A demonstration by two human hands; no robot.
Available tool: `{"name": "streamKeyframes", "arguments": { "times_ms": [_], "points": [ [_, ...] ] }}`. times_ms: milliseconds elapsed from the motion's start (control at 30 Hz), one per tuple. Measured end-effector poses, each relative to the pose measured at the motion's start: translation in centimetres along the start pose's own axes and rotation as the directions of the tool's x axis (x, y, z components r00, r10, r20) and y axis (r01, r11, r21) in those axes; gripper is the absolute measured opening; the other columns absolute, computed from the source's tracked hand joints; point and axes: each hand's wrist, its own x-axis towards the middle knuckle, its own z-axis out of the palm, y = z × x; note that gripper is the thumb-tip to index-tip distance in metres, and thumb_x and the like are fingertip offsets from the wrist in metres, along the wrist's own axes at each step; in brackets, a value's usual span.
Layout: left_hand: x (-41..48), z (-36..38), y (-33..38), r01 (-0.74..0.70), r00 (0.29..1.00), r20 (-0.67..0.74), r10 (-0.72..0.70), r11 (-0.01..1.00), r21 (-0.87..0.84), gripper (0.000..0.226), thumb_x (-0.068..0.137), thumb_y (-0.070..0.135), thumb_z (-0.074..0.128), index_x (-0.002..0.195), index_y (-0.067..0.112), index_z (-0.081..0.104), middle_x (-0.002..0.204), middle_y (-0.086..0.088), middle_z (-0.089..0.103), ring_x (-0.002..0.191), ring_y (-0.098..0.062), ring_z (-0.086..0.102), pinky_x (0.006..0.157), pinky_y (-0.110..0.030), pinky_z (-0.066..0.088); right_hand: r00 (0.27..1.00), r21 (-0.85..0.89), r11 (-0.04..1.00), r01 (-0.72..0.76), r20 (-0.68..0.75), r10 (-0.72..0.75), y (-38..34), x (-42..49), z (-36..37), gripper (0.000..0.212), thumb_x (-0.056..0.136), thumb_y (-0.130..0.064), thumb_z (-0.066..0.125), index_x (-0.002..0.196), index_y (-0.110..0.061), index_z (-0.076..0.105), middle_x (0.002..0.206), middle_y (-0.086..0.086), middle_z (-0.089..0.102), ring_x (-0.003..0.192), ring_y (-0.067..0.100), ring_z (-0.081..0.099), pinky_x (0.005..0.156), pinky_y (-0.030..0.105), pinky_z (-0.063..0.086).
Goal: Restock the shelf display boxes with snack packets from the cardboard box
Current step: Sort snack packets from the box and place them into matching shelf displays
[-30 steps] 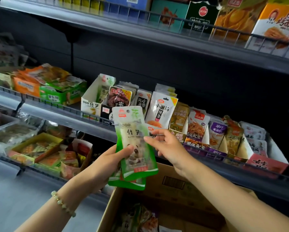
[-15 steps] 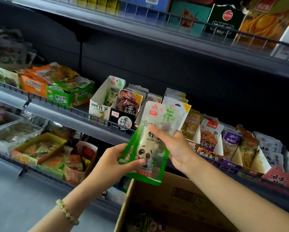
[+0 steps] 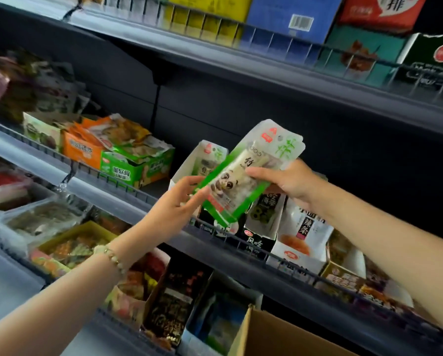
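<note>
Right hand (image 3: 288, 183) grips the green panda packets (image 3: 241, 173) along their right side, thumb across the front. Left hand (image 3: 179, 204) pinches the lower-left edge. The stack lies tilted, top up-right, bottom down-left, just in front of the matching white display box (image 3: 183, 173) on the shelf, with the left hand nearer its open top. Half a second back they hung lower, above the cardboard box (image 3: 279, 335). Now they're up at shelf height.

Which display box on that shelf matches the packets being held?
The white box just behind the left hand: it alone carries the same green bamboo print and red logo as the packets.
</note>
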Motion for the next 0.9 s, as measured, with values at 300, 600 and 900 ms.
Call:
{"name": "streamKeyframes", "arguments": {
  "times_ms": [300,600,900],
  "points": [
    [6.9,-4.1,-4.8,-0.231,0.972,0.132,0.193,0.686,0.691,0.034,0.094,0.048,0.05,0.11,0.026,0.069,0.108,0.015,0.066,0.1,-0.008,0.06,0.087,-0.034,0.051,0.978,-0.293,0.948,0.122,-0.125,-0.164,-0.3,13.4,3.9,0.033,0.081,-0.004,0.073,0.112,-0.001,0.062,0.112,0.012,0.067,0.102,0.02,0.063,0.072,0.015,0.05],
    [8.9,-3.7,-7.0,-0.284,0.956,0.114,0.269,0.766,0.576,0.037,0.081,0.057,0.056,0.088,0.025,0.074,0.081,0.014,0.071,0.073,-0.001,0.064,0.066,-0.01,0.047,0.992,-0.578,0.815,0.048,-0.066,-0.105,3.3,19.3,6.4,0.035,0.069,-0.012,0.084,0.097,-0.005,0.065,0.099,0.007,0.069,0.089,0.02,0.065,0.085,0.034,0.053],
    [9.0,-3.8,-7.5,-0.293,0.954,0.121,0.274,0.775,0.56,0.035,0.083,0.054,0.055,0.088,0.025,0.072,0.082,0.015,0.071,0.076,0.001,0.064,0.073,-0.011,0.047,0.985,-0.684,0.718,0.13,0.007,-0.172,4.5,20.5,5.5,0.029,0.072,-0.005,0.081,0.096,-0.014,0.07,0.095,0.003,0.071,0.088,0.016,0.067,0.084,0.036,0.056]
  ]
}}
